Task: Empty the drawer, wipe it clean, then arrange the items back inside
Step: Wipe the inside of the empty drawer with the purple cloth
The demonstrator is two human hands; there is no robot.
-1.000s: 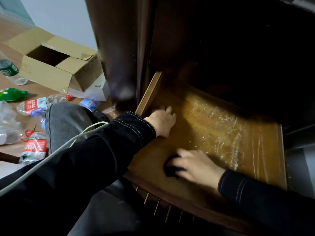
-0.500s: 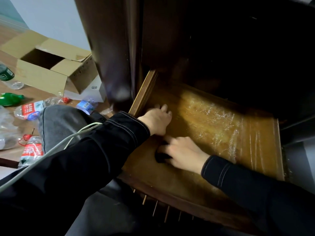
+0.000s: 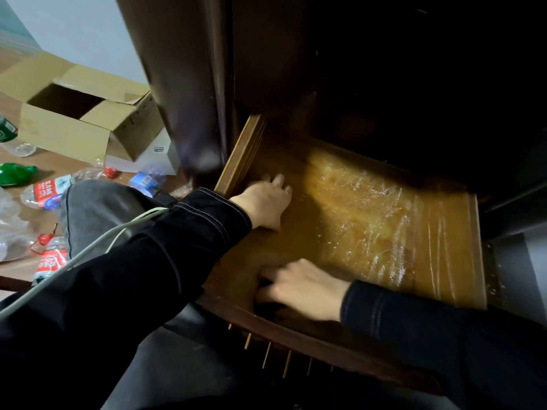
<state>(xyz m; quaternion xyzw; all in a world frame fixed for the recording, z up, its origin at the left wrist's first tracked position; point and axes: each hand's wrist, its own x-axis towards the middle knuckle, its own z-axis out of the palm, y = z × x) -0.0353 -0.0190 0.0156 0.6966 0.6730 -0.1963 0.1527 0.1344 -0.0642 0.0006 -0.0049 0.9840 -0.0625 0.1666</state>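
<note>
The wooden drawer (image 3: 370,220) is pulled out of a dark cabinet and holds no items; its floor has a shiny, streaked film. My left hand (image 3: 263,202) rests on the drawer floor against the left wall, fingers extended. My right hand (image 3: 302,288) is in the near-left corner by the front rim, fingers bent over a dark cloth (image 3: 265,306) that it holds against the floor. The hand hides most of the cloth.
The dark cabinet side (image 3: 192,84) stands left of the drawer. On the floor to the left lie an open cardboard box (image 3: 74,119), several plastic bottles (image 3: 47,187) and a green bottle (image 3: 14,173). A white cable (image 3: 88,247) crosses my left sleeve.
My right hand has slid the dark cloth leftward across the drawer floor and back toward the front-left corner. My left hand stays by the left wall.
</note>
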